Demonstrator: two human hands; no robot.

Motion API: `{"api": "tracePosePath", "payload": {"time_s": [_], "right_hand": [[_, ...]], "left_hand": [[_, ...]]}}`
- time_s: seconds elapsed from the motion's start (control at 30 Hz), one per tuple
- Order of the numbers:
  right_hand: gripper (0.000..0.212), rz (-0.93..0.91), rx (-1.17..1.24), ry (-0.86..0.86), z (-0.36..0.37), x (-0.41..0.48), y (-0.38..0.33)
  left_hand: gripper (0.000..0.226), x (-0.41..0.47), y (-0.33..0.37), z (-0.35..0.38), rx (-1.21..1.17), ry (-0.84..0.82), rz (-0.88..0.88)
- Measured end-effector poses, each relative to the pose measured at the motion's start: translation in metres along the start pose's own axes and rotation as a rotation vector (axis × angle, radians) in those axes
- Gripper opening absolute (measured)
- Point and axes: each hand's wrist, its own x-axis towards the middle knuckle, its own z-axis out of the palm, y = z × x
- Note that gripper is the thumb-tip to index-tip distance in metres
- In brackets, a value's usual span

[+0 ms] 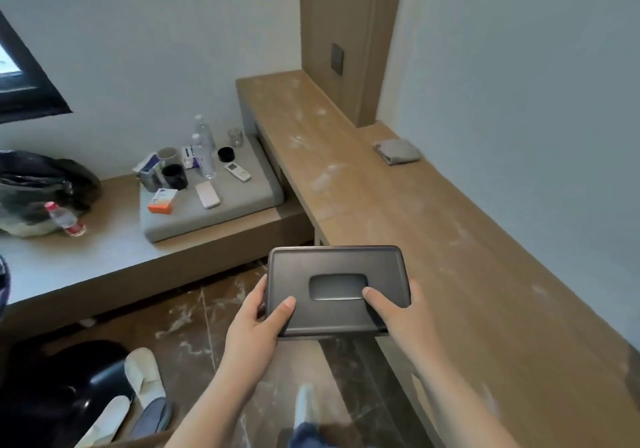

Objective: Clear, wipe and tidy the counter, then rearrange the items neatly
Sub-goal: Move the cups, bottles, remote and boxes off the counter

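1. Nearest the camera, the left hand [256,319] and the right hand [398,312] both grasp a dark grey rectangular tissue box with a rounded slot in its top [336,291]. Each thumb is pressed on the top face and the fingers are curled under a short side.
2. The tissue box is held level in the air over the front edge of the long light-brown wooden counter [433,239], partly above the counter and partly above the floor.
3. The counter's top runs along the pale wall and is marked with whitish, dusty smears over much of its length.
4. A folded grey cloth [397,151] lies on the counter's far part, against the wall.
5. Above the counter's far end rises a tall brown wooden panel [349,32] with a grey switch plate [337,59].
6. Left of the counter, and lower, is a wooden bench [114,253] with a flat grey cushion [214,212] lying on it.
7. On the cushion are clear plastic bottles [204,146], a black mug [175,176], a white remote control [237,171], a white phone-like slab [207,195] and a small orange-and-white carton [162,201].
8. Further left of the counter, a black bag [45,184] lies on the bench with a red-capped bottle [64,219] against it.
9. Below the counter's front, the brown marble floor with white veins [194,323] has white slippers [143,371] on it.
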Motion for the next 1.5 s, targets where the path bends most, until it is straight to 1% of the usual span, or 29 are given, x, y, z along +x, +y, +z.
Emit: {"api": "tracePosePath", "payload": {"time_s": [0.1,0.23,0.37,0.57,0.67,0.77,0.87,0.97,1.07,1.17,1.27,1.33,1.5], "right_hand": [[0.115,-0.013,-0.024,-0.051,0.032,0.039,-0.026],[0.105,-0.032,-0.016,-0.113,0.069,0.092,-0.061],[0.111,-0.041,-0.040,-0.184,0.105,0.138,-0.087],[0.101,-0.075,-0.087,-0.269,0.155,0.186,-0.125],[0.106,-0.085,-0.127,-0.277,0.182,0.210,-0.139],[0.112,-0.070,-0.146,-0.280,0.212,0.237,-0.152],[0.111,-0.033,-0.148,-0.279,0.247,0.266,-0.172],[0.106,-0.012,-0.137,-0.251,0.274,0.286,-0.189],[0.105,0.034,-0.125,-0.231,0.310,0.309,-0.204],[0.091,0.070,-0.123,-0.197,0.343,0.333,-0.213],[0.073,0.113,-0.123,-0.167,0.367,0.357,-0.218],[0.064,0.149,-0.123,-0.169,0.378,0.371,-0.221],[0.069,0.242,-0.152,-0.204,0.403,0.421,-0.218]], "left_hand": [[0.061,0.034,0.019,-0.019,0.023,0.052,-0.009],[0.063,0.087,0.044,-0.039,0.041,0.132,-0.011],[0.061,0.129,0.064,-0.055,0.055,0.184,-0.025],[0.060,0.178,0.081,-0.080,0.005,0.264,-0.053],[0.061,0.207,0.088,-0.095,0.021,0.287,-0.069],[0.063,0.245,0.094,-0.113,0.034,0.273,-0.069],[0.063,0.292,0.102,-0.139,0.024,0.241,-0.075],[0.064,0.331,0.109,-0.161,0.028,0.206,-0.117],[0.064,0.382,0.115,-0.186,0.015,0.166,-0.182],[0.069,0.434,0.119,-0.207,0.048,0.126,-0.262],[0.069,0.476,0.118,-0.217,0.080,0.060,-0.301],[0.069,0.498,0.117,-0.221,0.103,0.048,-0.326],[0.065,0.554,0.112,-0.218,0.140,0.040,-0.391]]}}
